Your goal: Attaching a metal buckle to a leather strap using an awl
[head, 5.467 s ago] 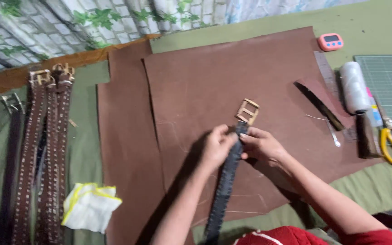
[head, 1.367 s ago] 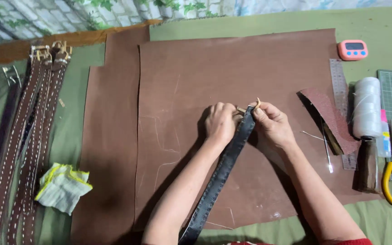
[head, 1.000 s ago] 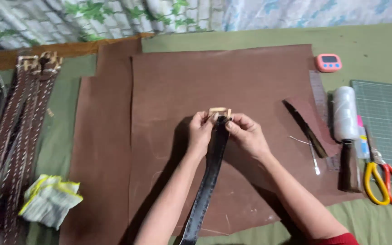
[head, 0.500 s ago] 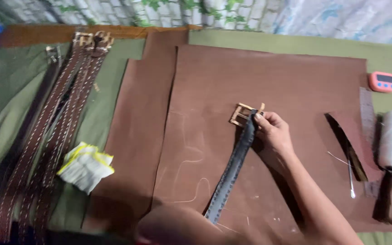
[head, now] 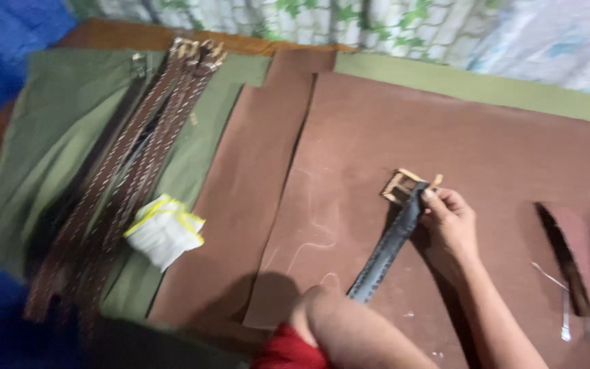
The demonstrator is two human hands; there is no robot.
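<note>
Now belt (head: 392,242) under right grip (head: 451,220).

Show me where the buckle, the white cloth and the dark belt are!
buckle (head: 399,186), head view, on its brass frame.
white cloth (head: 164,231), head view, on the middle of the folded bundle.
dark belt (head: 385,251), head view, midway along the strap.
</note>
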